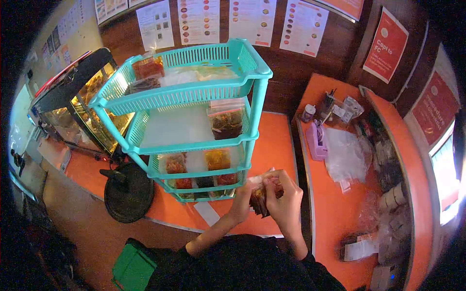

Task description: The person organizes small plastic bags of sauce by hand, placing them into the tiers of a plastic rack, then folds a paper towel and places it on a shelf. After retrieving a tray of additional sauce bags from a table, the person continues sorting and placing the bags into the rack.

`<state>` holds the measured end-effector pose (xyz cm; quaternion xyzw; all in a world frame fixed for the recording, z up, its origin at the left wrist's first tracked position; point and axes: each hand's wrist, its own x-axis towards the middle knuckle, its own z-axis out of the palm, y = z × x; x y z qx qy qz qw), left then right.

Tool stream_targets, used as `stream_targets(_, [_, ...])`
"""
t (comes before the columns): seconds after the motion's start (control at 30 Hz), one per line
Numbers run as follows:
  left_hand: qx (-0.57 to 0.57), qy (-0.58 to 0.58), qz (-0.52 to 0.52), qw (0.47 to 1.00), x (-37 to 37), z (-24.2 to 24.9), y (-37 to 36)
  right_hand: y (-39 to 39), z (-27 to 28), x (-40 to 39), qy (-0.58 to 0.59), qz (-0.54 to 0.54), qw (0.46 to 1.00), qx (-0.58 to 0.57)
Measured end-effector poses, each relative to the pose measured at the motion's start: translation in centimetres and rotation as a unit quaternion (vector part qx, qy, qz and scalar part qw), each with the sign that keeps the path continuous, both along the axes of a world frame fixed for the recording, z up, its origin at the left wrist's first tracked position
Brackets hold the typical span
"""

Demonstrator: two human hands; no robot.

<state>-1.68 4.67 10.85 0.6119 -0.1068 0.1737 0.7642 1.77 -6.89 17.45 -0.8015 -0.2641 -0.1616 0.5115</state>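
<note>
Both hands meet in front of the teal tiered rack (260,106), over the orange counter. Between them is a small bunch of clear plastic packets (259,200) with dark red-brown contents. My right hand (286,201) is closed, thumb and fingers pinching the packets from the right. My left hand (240,203) is closed at their left edge, its fingertips partly hidden. Similar bags lie in the rack: a red-filled bag (148,67) on the top tier, a dark-filled zip bag (226,122) on the second, and a yellow-filled bag (217,159) lower down.
A lit glass display case (90,104) stands left of the rack, with a round black lid (128,192) nearer me. On the right counter are a lilac tape dispenser (318,140), clear plastic bags (345,157) and a small jar (308,113). A green bin (134,266) sits below left.
</note>
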Motion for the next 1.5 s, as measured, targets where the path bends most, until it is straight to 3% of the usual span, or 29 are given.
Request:
stream_targets(0.13, [-0.050, 0.018, -0.005, 0.999, -0.6, -0.7, -0.5, 0.0, -0.5, 0.0, -0.013, -0.001, 1.000, 0.001])
stream_targets(0.2, [0.099, 0.058, 0.027, 0.993, -0.9, 0.0, -0.3, -0.3, -0.3, -0.5, 0.021, -0.003, 1.000, -0.019])
stream_targets(0.27, [0.120, -0.001, 0.058, 0.991, -0.1, -1.7, 0.0, -0.5, 0.3, -0.6, 0.055, -0.001, 0.998, -0.041])
stream_targets(0.33, [0.141, -0.058, 0.092, 0.984, 0.0, -2.1, 0.4, -0.6, 0.8, -0.5, -0.115, -0.083, 0.981, -0.134])
stream_targets(0.4, [0.168, -0.120, 0.076, 0.976, -0.4, -0.6, 0.8, -1.1, 1.3, 0.1, -0.123, -0.073, 0.979, -0.148])
stream_targets(0.43, [0.168, -0.119, 0.080, 0.975, -0.6, -0.1, 1.1, -1.4, 2.0, 0.3, 0.004, 0.038, 0.997, -0.072])
stream_targets(0.47, [0.189, -0.164, 0.101, 0.963, -0.8, 0.4, 1.4, -1.6, 2.4, 0.6, 0.132, 0.147, 0.980, 0.004])
stream_targets(0.53, [0.210, -0.208, 0.125, 0.947, -1.5, 1.9, 2.2, -1.8, 3.3, 1.3, 0.154, 0.180, 0.971, 0.004])
stream_targets(0.57, [0.259, -0.173, 0.107, 0.944, -2.3, 3.0, 2.9, -1.9, 4.9, 1.3, 0.146, 0.214, 0.963, -0.072])
stream_targets(0.63, [0.307, -0.137, 0.092, 0.937, -3.4, 5.0, 4.0, -1.3, 7.3, 0.9, 0.056, 0.266, 0.949, -0.162])
stream_targets(0.67, [0.384, -0.143, 0.128, 0.903, -3.7, 5.9, 4.5, -0.9, 7.7, 0.9, 0.056, 0.269, 0.947, -0.163])
stream_targets(0.7, [0.458, -0.149, 0.162, 0.861, -4.0, 6.7, 5.0, -0.4, 8.1, 0.9, -0.055, 0.280, 0.939, -0.193])
stream_targets(0.73, [0.457, -0.147, 0.166, 0.861, -4.2, 7.5, 5.4, 0.1, 8.5, 0.9, -0.165, 0.287, 0.918, -0.220])
stream_targets(0.83, [0.477, -0.159, 0.214, 0.837, -4.6, 9.0, 6.7, 1.9, 10.6, -0.3, -0.248, 0.230, 0.911, -0.236])
stream_targets(0.87, [0.475, -0.157, 0.216, 0.839, -4.6, 9.5, 7.0, 2.4, 11.1, -0.5, -0.247, 0.233, 0.910, -0.238])
stream_targets(0.93, [0.203, -0.121, 0.131, 0.963, -4.8, 11.1, 7.1, 3.3, 12.0, -0.8, -0.297, 0.183, 0.914, -0.208])
stream_targets(0.97, [0.301, -0.170, 0.169, 0.923, -4.6, 12.2, 8.4, 3.8, 12.3, -0.8, -0.303, 0.153, 0.917, -0.208])
stream_targets(1.07, [0.285, -0.167, 0.133, 0.934, -4.1, 12.9, 10.1, 5.6, 13.1, 0.1, -0.311, 0.124, 0.929, -0.155])
stream_targets(1.13, [0.296, -0.179, 0.134, 0.929, -3.9, 13.5, 11.5, 6.2, 13.4, 0.6, -0.300, 0.138, 0.934, -0.137])
stream_targets(1.2, [0.318, -0.206, 0.146, 0.914, -3.5, 14.2, 13.3, 6.5, 13.4, 0.9, -0.130, 0.171, 0.971, -0.106])
stream_targets(1.23, [0.303, -0.091, 0.142, 0.938, -2.7, 13.5, 14.5, 6.5, 13.6, 1.5, -0.147, 0.168, 0.967, -0.121])
stream_targets(1.37, [0.294, -0.053, 0.188, 0.936, 1.9, 13.5, 17.1, 6.0, 14.9, 2.2, -0.119, 0.169, 0.969, -0.136])
stream_targets(1.43, [0.453, -0.077, 0.259, 0.850, 4.2, 13.5, 17.6, 6.0, 14.5, 3.0, -0.125, 0.163, 0.969, -0.134])
stream_targets(1.5, [0.481, -0.060, 0.219, 0.847, 5.7, 14.6, 18.2, 6.1, 15.1, 2.7, -0.094, 0.141, 0.970, -0.172])
